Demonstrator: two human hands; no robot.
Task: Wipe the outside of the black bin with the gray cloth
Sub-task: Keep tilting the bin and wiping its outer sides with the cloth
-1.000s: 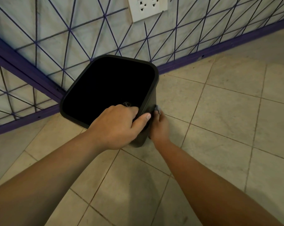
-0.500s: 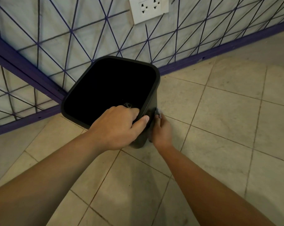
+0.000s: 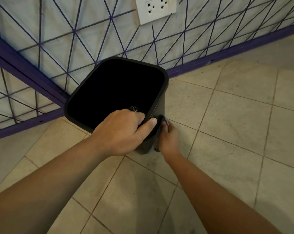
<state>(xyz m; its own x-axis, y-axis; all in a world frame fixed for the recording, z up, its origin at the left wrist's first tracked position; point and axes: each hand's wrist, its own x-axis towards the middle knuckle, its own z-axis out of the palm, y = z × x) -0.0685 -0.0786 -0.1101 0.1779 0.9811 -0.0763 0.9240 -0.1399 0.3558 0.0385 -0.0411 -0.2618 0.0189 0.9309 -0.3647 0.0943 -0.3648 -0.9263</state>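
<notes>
The black bin (image 3: pixel 161 85) stands on the tiled floor in a corner, its open top facing me. My left hand (image 3: pixel 121 132) grips the near rim, fingers inside and thumb outside. My right hand (image 3: pixel 168 137) presses the gray cloth (image 3: pixel 162 122) against the bin's near right outer wall, low beside the rim corner. Only a small fold of the cloth shows above my fingers; the rest is hidden under the hand.
Two walls with purple line pattern and purple skirting (image 3: pixel 227 56) meet behind the bin. A white double socket (image 3: pixel 155 9) sits on the wall above. Beige floor tiles (image 3: pixel 227 124) stretch to the right and toward me.
My right hand with the cloth has slid slightly down and toward me along the bin's right side. The left hand keeps its grip on the rim.
</notes>
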